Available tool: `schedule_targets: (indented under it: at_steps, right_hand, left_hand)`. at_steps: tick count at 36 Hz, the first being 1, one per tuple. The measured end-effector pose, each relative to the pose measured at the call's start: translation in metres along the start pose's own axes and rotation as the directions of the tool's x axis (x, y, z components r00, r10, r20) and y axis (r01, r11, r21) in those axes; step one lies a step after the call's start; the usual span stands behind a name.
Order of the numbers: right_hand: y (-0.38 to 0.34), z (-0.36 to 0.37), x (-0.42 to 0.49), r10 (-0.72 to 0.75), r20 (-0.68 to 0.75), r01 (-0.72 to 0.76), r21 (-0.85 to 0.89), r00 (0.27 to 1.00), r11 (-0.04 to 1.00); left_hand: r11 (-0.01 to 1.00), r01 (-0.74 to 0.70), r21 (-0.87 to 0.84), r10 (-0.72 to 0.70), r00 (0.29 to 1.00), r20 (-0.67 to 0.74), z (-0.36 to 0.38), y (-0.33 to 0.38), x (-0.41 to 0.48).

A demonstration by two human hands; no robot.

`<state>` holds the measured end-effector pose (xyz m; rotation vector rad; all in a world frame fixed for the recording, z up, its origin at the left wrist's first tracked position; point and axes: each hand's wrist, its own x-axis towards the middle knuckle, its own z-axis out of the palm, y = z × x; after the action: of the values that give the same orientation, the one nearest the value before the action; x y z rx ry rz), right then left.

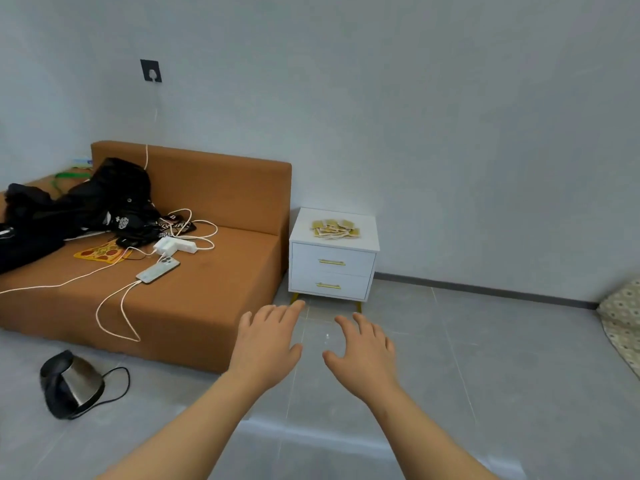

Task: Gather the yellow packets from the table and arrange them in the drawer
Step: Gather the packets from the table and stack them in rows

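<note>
A loose pile of several yellow packets [335, 229] lies on top of a small white bedside table [367, 230] against the wall. The table has two shut drawers, an upper drawer [356, 259] and a lower drawer [346, 287], each with a gold handle. My left hand [268, 339] and my right hand [363, 349] are stretched out in front of me, palms down, fingers spread, holding nothing. Both hands hover over the floor, well short of the table.
An orange sofa [207, 271] stands left of the table, carrying black clothes [79, 206], a phone [158, 270], a white power strip [175, 244] and cables. A kettle [71, 388] lies on the grey tiled floor at left. A patterned cushion [623, 323] sits at the right edge.
</note>
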<state>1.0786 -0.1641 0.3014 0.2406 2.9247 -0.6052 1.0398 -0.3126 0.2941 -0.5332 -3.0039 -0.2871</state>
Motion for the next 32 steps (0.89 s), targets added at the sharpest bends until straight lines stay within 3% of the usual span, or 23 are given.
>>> schedule_targets:
  at_steps: [11, 32]
  right_hand:
    - [0.011, -0.019, 0.171, 0.107, 0.024, -0.108, 0.057, 0.994, 0.993]
    - [0.089, -0.068, 0.534, 0.099, 0.113, -0.111, 0.113, 0.989, 0.987]
  left_hand:
    - [0.999, -0.019, -0.047, 0.023, 0.997, 0.077, 0.015, -0.031, 0.179]
    - [1.000, 0.004, -0.024, 0.002, 0.973, 0.233, 0.107, -0.032, 0.546]
